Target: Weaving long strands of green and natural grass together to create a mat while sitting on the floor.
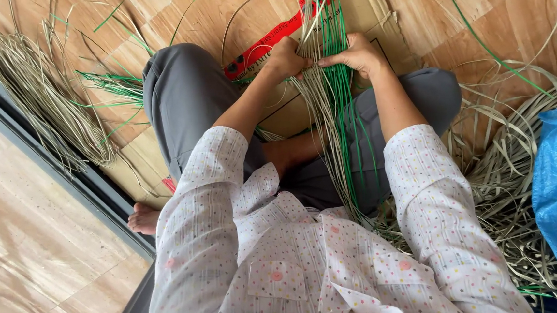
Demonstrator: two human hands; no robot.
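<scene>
Head view | long bundle of pale straw-coloured and green flat weaving strips (332,100) runs from lap across flattened brown cardboard sheet (373,12); likely light, springy, slippery, best pinched mid-length | left hand (286,58) and right hand (357,54) closed on it | strip ends cut off, fingertips buried.

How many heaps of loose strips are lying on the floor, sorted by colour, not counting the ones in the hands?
Pale straw-coloured heaps: 2, a left heap and a right heap
Green heaps: 1, a green bunch
Total: 3
</scene>
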